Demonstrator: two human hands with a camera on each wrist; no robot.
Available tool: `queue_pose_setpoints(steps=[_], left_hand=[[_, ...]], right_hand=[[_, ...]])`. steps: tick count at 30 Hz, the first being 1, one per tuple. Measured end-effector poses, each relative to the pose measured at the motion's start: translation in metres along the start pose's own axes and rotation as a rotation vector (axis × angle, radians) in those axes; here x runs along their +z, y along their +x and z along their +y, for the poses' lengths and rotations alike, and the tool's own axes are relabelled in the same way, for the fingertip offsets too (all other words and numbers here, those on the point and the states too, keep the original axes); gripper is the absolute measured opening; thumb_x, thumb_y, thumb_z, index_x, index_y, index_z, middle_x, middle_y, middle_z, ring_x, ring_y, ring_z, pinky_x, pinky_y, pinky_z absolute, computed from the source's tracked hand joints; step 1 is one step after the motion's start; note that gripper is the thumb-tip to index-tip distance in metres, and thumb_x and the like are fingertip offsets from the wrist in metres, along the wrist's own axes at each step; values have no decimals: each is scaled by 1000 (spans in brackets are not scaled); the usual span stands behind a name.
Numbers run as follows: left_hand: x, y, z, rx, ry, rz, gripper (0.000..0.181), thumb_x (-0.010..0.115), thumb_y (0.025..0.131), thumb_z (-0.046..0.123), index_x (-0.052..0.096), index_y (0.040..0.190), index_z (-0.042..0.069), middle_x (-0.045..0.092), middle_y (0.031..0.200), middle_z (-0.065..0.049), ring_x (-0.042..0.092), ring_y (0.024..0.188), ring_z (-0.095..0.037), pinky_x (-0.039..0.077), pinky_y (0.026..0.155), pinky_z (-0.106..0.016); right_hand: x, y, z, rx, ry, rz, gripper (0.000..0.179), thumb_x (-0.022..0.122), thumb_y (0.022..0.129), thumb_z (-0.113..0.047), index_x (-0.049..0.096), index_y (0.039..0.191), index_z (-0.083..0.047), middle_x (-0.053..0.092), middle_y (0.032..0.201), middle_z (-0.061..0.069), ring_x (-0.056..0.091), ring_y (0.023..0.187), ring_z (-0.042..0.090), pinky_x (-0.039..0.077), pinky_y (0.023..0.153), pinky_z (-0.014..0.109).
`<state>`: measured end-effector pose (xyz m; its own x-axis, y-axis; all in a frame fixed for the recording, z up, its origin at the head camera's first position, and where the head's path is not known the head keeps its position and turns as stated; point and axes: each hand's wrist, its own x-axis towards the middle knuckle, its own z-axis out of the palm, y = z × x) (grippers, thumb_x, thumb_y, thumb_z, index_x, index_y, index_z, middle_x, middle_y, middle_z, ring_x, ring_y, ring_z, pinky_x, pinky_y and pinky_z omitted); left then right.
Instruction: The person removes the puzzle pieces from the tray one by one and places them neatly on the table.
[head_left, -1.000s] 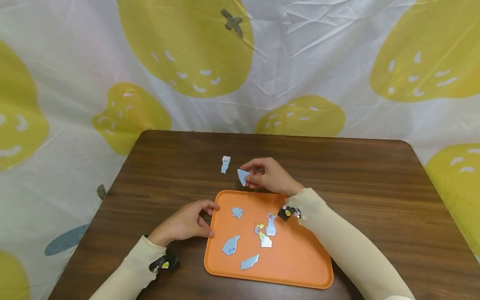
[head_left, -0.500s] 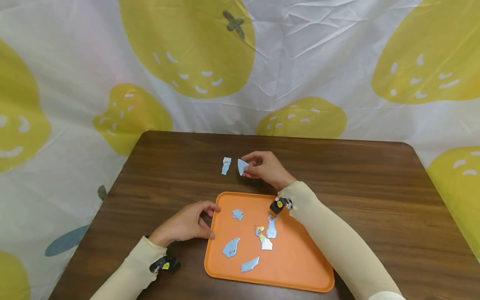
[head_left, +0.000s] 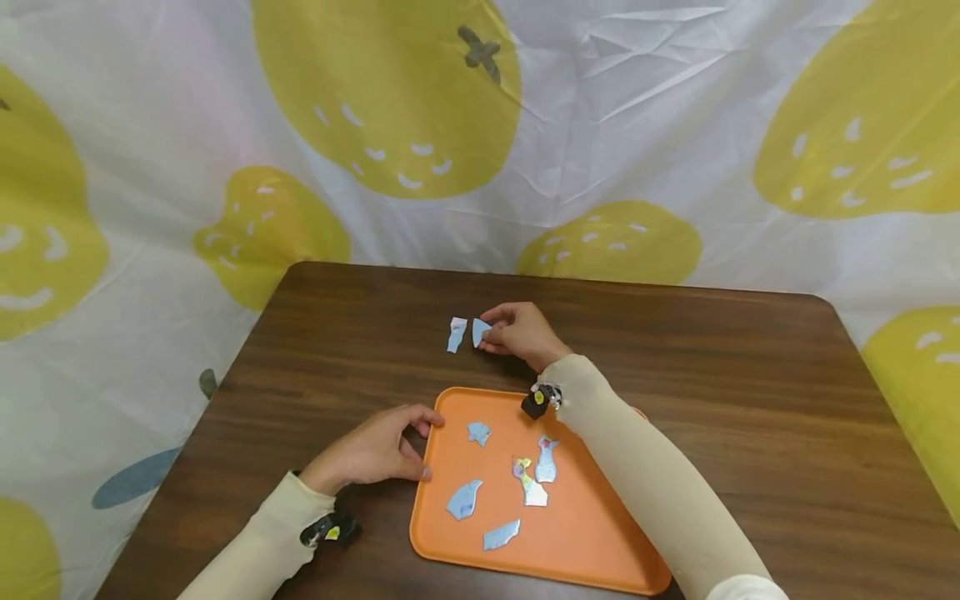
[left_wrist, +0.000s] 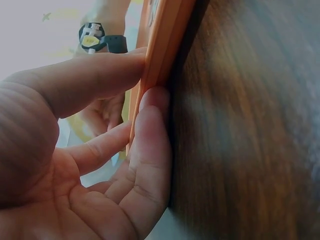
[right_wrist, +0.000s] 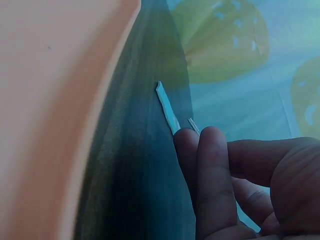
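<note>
You pinch a pale blue triangular piece [head_left: 477, 332] between the thumb and fingers of your right hand [head_left: 520, 335], over the far part of the dark wooden table [head_left: 750, 375]; whether the piece touches the tabletop, you cannot tell from here; just to its left lies a narrow piece [head_left: 456, 335] with a pinkish far end, a small gap between the two. Your left hand [head_left: 371, 446] grips the left rim of the orange tray [head_left: 585, 542], its fingers curled at the edge; the tray sits on the near part of the table, partly under your right forearm. On the tray you have five more pieces: a small jagged piece [head_left: 478, 432] at the far left; a curved blue piece [head_left: 464, 500] at the near left; a long slanted piece [head_left: 502, 535] nearest you; a yellow-marked piece [head_left: 534, 493] right of the middle; a bottle-shaped piece [head_left: 547, 465] just beyond it, to its right.
</note>
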<state>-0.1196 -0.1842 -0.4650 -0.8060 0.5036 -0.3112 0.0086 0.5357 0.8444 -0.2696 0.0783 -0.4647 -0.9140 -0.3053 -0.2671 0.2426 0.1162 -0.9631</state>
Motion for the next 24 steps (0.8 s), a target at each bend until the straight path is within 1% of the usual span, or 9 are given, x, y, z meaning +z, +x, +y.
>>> queue_pose_setpoints(steps=[3,10,15,18,24], left_hand=[[1,1,-1,-3,-3,2,64,91,80,9,61,137,9,58,118,-14,77,80,-16,61,71,-29],[1,4,-2,-1,2,15,64,91,80,9,61,137,9,59,118,-14,77,80,-16,61,71,-28],[1,3,-2,-5,9,19,64,91,80,9,62,137,9,59,118,-14,76,80,-16,61,71,-28],[1,3,-1,-7,8,19,64,91,80,9,62,137,9,59,118,-14,77,80,-16,61,71,-28],[1,4,-2,10,4,17,64,91,80,8,62,137,9,59,118,-14,76,80,-16,61,71,-28]], right_hand=[[0,5,5,11,4,10,40,66,94,13,63,134,9,71,87,11,74,73,14,63,70,23],[0,11,11,42,56,47,35,68,93,12,65,128,11,71,87,13,75,72,16,63,71,25],[2,15,16,42,69,64,33,71,90,14,67,123,13,72,84,13,76,69,17,64,70,25],[2,14,16,45,59,63,33,73,88,14,69,121,12,72,83,13,76,69,17,64,69,26],[0,13,15,53,11,74,32,76,87,11,71,118,9,73,82,11,74,65,14,63,66,26]])
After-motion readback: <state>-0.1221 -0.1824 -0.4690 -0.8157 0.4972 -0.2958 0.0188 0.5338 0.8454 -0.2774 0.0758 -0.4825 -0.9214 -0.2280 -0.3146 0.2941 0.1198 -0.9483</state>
